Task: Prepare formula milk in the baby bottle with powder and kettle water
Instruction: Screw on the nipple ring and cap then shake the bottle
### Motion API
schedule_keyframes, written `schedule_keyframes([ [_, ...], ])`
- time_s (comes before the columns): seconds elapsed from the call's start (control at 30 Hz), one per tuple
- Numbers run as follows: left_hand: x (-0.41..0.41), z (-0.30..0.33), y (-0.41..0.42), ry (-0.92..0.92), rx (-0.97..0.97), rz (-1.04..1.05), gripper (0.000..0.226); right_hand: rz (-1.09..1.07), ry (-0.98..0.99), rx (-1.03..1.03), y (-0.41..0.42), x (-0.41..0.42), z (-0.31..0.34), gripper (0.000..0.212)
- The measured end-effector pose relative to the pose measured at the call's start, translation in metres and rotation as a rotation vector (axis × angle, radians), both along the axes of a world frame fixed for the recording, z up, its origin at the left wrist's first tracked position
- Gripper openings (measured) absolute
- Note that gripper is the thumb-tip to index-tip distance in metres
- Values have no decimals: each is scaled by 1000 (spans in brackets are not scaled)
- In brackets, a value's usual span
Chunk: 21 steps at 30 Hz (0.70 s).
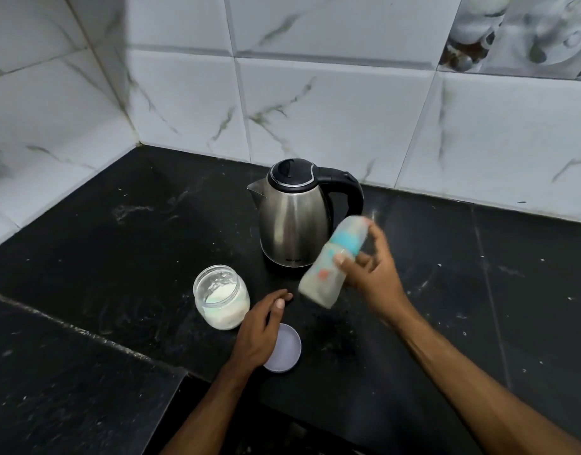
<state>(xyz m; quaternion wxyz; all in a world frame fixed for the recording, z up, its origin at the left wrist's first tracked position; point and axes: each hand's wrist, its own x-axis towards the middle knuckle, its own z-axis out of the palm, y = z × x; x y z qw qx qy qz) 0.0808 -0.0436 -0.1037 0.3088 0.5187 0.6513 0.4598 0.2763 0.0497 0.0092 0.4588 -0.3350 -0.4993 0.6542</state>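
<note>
Centre frame, your right hand (371, 274) has its grip closed around the blurred, tilted bottle (331, 264), held above the bench (118, 244) just before the kettle (295, 211). Your left hand (259, 330) rests loosely curled, empty, over the lid (287, 351) beside the open jar (221, 297).
</note>
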Motion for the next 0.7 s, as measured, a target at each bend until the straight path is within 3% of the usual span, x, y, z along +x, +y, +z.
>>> schedule_keyframes([
  [0.1,-1,0,0,10,-20,5,34,215,-158,101,-10,0,-6,85],
  [0.27,1,-1,-1,-3,-3,6,41,-178,159,-64,9,-2,8,78],
  [0.43,-2,-1,0,19,-8,3,38,215,-164,62,-15,0,-10,84],
  [0.6,0,-2,-1,-1,-4,2,41,-145,102,-68,5,1,0,77],
  [0.7,0,-2,0,7,-2,6,46,-32,8,-50,-6,-1,-6,74],
])
